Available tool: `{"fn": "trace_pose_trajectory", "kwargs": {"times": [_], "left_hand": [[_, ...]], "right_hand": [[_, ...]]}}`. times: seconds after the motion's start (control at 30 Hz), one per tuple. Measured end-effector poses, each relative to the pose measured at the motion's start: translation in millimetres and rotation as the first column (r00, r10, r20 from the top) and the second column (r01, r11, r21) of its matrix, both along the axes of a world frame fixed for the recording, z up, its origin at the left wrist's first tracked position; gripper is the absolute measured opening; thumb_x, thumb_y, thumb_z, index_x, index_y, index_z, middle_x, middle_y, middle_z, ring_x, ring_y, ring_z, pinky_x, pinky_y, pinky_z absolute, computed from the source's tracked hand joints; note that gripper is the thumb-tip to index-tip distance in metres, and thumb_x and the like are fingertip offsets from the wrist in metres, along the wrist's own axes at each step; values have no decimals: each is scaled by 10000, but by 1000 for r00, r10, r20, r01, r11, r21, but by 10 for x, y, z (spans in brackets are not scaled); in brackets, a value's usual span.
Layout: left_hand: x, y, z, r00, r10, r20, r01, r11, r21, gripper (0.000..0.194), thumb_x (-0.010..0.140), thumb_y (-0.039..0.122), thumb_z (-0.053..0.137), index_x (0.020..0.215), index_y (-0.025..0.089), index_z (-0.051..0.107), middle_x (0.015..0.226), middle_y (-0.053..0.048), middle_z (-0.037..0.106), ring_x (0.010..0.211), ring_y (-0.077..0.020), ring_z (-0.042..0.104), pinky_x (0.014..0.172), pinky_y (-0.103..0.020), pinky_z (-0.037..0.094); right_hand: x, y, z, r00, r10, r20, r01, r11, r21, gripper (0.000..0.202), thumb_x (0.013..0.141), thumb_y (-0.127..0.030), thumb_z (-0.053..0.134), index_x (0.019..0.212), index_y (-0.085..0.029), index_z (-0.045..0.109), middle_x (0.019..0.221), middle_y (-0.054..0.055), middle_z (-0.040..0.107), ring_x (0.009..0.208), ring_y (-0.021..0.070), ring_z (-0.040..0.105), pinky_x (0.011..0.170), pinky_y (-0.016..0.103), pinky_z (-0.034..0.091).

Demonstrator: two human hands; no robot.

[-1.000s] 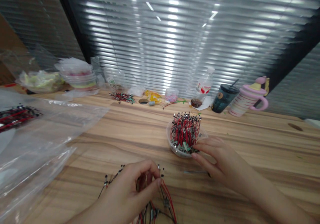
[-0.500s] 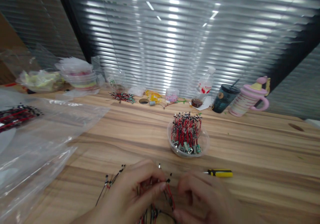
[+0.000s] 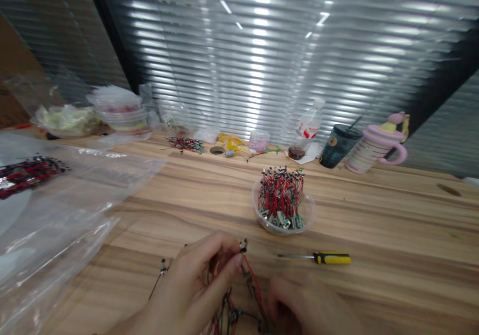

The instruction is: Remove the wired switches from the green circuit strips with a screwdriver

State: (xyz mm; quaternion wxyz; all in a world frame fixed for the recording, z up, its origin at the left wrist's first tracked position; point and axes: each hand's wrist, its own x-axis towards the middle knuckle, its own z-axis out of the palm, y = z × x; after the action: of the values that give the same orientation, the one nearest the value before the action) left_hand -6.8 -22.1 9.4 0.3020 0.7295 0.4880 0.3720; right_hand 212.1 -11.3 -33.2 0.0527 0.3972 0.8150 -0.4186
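My left hand (image 3: 204, 280) pinches a bundle of thin red and black wires (image 3: 253, 280) near small black-tipped ends that stick up past the thumb and index finger. My right hand (image 3: 299, 300), blurred, is curled at the lower end of these wires; its fingertips are partly hidden. More wires with small parts lie under and left of my left hand. Beyond my hands a clear round bowl (image 3: 310, 215) holds a dense upright bunch of red and black wires (image 3: 280, 192) with green and metal pieces at the base.
A yellow and black screwdriver (image 3: 332, 258) lies right of centre. Plastic bags (image 3: 112, 175) with wire bundles cover the left side. Along the back stand stacked tubs (image 3: 121, 113), a wire pile (image 3: 185, 144), a bottle (image 3: 309, 125), a dark cup (image 3: 339, 145) and a pink mug (image 3: 370, 148).
The black-tipped wire ends now stand up above my left fingertips. My right hand has shifted slightly down and right, and the screwdriver's shaft has come into view.
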Motion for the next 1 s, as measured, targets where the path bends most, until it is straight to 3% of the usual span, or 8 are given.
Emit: {"fn": "trace_pose_trajectory", "kwargs": {"times": [0.17, 0.33, 0.43, 0.53, 0.6, 0.67, 0.83, 1.0], "left_hand": [[-14, 9, -68, 999, -17, 30, 16, 1000, 26, 181, 945, 267, 479, 822, 211, 600, 659, 35, 563, 595, -93, 552, 536, -164, 445], [4, -29, -39, 994, -12, 110, 4, 998, 69, 76, 952, 230, 479, 994, 261, 533, 772, 54, 607, 701, -71, 612, 621, -115, 498], [-9, -26, -50, 994, 15, 113, -26, 995, 96, 230, 955, 204, 467, 1154, 314, 430, 861, 68, 620, 770, -57, 628, 678, -104, 501], [-20, -22, -101, 998, -46, -53, 53, 986, 156, 108, 933, 171, 470, 961, 265, 515, 756, 55, 566, 665, -70, 574, 584, -135, 446], [-10, -31, -138, 983, -104, -152, 131, 975, 179, 124, 910, 137, 477, 860, 238, 528, 728, 46, 546, 647, -79, 547, 569, -163, 413], [10, -45, -168, 973, -142, -182, 174, 970, 170, 147, 889, 102, 480, 872, 237, 535, 775, 45, 569, 695, -81, 556, 610, -170, 413], [35, -42, -209, 976, -160, -145, 192, 952, 238, 231, 857, 44, 470, 932, 253, 533, 834, 44, 591, 747, -88, 558, 649, -168, 412], [22, -23, -172, 965, -184, -186, 228, 940, 252, 268, 849, 23, 476, 968, 255, 540, 845, 38, 601, 765, -93, 567, 663, -166, 424]], "right_hand": [[-90, -61, -37, 985, -145, 89, 141, 989, 44, 357, 731, -380, 591, 851, -44, 574, 827, -15, 535, 640, -133, 182, 565, 15, 49], [-79, -61, 40, 964, -197, -180, 228, 959, 169, 201, 753, -226, 484, 781, -53, 582, 686, -27, 516, 578, -150, 230, 533, -38, 107], [62, 90, 362, 868, -320, -380, 459, 807, 370, 266, 775, -288, 468, 719, -85, 630, 687, -32, 536, 628, -186, 363, 595, -110, 207], [253, 358, 630, 793, -445, -417, 610, 582, 538, 336, 800, -413, 478, 833, -145, 679, 724, -52, 562, 573, -197, 379, 562, -105, 235], [352, 534, 675, 750, -507, -423, 655, 483, 581, 390, 779, -480, 505, 862, -141, 678, 717, -48, 557, 570, -196, 386, 574, -106, 254], [403, 658, 636, 755, -546, -363, 642, 505, 577, 400, 788, -493, 486, 867, -150, 678, 738, -47, 562, 577, -193, 383, 574, -93, 242], [386, 714, 546, 800, -579, -153, 568, 652, 503, 288, 815, -371, 448, 859, -199, 676, 870, -63, 586, 694, -178, 379, 684, -69, 217], [428, 704, 586, 855, -515, -68, 480, 732, 484, 371, 852, -440, 368, 892, -219, 663, 968, -44, 575, 871, -124, 420, 835, -3, 256]]}}
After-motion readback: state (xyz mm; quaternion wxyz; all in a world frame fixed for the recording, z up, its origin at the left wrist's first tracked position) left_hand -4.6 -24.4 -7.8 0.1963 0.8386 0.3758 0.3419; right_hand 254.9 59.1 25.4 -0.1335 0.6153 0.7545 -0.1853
